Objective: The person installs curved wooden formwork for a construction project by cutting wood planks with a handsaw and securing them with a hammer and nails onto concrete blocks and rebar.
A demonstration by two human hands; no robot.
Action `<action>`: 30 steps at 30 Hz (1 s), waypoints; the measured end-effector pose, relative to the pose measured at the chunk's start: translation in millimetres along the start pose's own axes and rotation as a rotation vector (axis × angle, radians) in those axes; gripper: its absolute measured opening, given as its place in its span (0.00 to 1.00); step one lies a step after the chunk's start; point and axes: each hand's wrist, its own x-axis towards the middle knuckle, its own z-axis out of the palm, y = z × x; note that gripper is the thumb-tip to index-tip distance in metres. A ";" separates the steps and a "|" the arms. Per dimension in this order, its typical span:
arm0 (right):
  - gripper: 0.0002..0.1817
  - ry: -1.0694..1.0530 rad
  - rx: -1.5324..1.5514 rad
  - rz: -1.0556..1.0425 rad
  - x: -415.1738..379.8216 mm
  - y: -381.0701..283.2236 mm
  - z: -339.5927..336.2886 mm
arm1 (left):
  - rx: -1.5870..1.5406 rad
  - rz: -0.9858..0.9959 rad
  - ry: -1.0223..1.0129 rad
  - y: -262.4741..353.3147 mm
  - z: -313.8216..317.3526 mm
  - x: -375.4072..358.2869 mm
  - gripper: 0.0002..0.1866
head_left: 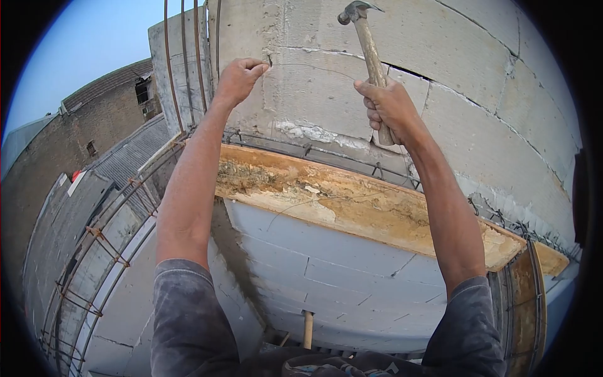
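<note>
My left hand (pixel 242 81) is raised against the pale block wall (pixel 326 75), its thumb and forefinger pinched on the end of a thin wire (pixel 314 66) at a small dark hole. In my right hand (pixel 391 108) is a claw hammer (pixel 370 53), gripped low on its worn wooden handle with the metal head pointing up. The wire runs across the wall from my left fingertips towards my right hand; its course behind the fingers is hidden.
Below my hands a stained wooden board (pixel 326 195) crosses the view, with rebar (pixel 308 148) behind it. Upright rods (pixel 184 63) stand at upper left, a rebar cage (pixel 97 235) lower left. A brick building (pixel 113 110) lies beyond. Deep below is a block-walled space.
</note>
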 end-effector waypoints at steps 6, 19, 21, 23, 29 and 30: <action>0.15 -0.010 0.087 -0.049 29.2 4.3 42.9 | -0.054 -0.233 0.222 -13.6 25.1 53.3 0.13; 0.19 -0.015 -0.298 -0.015 26.4 39.7 58.5 | 0.071 -0.278 -0.009 -6.3 28.8 34.9 0.10; 0.19 -0.049 -0.309 -0.018 22.6 42.9 64.1 | 0.089 -0.316 -0.093 3.4 22.6 34.1 0.10; 0.20 -0.079 -0.300 -0.010 17.3 43.0 69.9 | 0.093 -0.371 -0.198 15.8 16.4 38.2 0.10; 0.21 -0.124 -0.224 -0.016 9.1 42.5 82.0 | 0.574 0.137 -0.245 25.7 9.7 69.4 0.07; 0.22 -0.133 -0.204 0.003 6.6 39.4 81.7 | 0.602 0.172 -0.250 24.8 9.8 76.5 0.07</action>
